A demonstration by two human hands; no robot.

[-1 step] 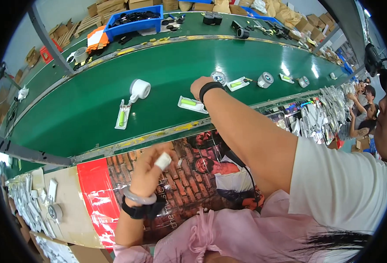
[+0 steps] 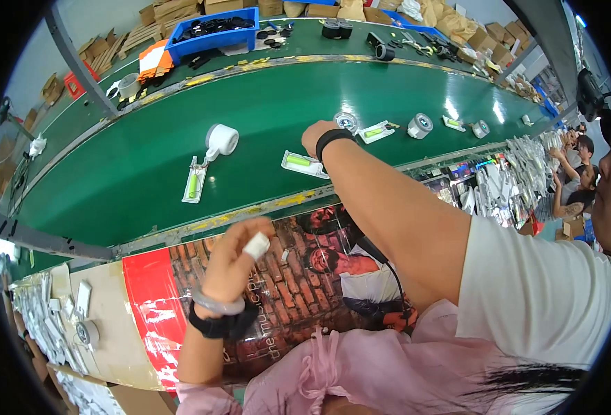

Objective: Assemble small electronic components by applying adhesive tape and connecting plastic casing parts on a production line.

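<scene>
My left hand (image 2: 228,268), closed, pinches a small white block-shaped piece (image 2: 256,245) between thumb and fingers, above a printed brick-pattern sheet (image 2: 288,283). My right arm stretches over the green belt, and my right hand (image 2: 321,136) is at a round white device (image 2: 346,122). Its fingers are turned away, so their grip is hidden. Just below that hand lies a white tray-like part with a lime-green cylinder (image 2: 297,161). A similar open part (image 2: 373,132) is to its right. Farther left, a white round-headed unit (image 2: 221,140) sits by another open part (image 2: 194,181).
More round units (image 2: 419,126) stand along the belt (image 2: 146,131) to the right. Beyond it are a blue bin (image 2: 212,34) of black parts and cartons. White parts (image 2: 50,318) are piled at left; bagged pieces (image 2: 502,183) lie at right, near other people. A metal post (image 2: 81,62) rises far left.
My left hand has turned slightly and its wrist has shifted a little, with the white piece still pinched. My right hand stays practically in place.
</scene>
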